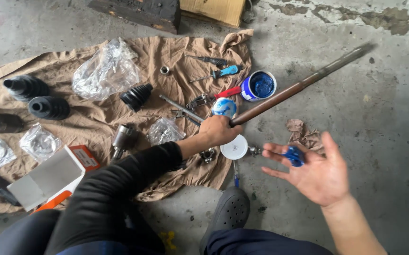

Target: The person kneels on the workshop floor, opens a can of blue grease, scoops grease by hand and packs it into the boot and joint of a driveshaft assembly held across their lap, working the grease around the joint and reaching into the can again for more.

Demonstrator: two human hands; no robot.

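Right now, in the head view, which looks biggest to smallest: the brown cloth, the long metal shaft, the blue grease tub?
1. brown cloth
2. long metal shaft, held by the left hand
3. blue grease tub

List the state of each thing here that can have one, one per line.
Grease tub: open, blue grease inside.
White lid: off, lying on the floor.
Axle shaft: gripped at its near end, raised at a slant.
Left hand: closed around the shaft.
Right hand: open, blue grease on its fingers.
Cardboard box: open.
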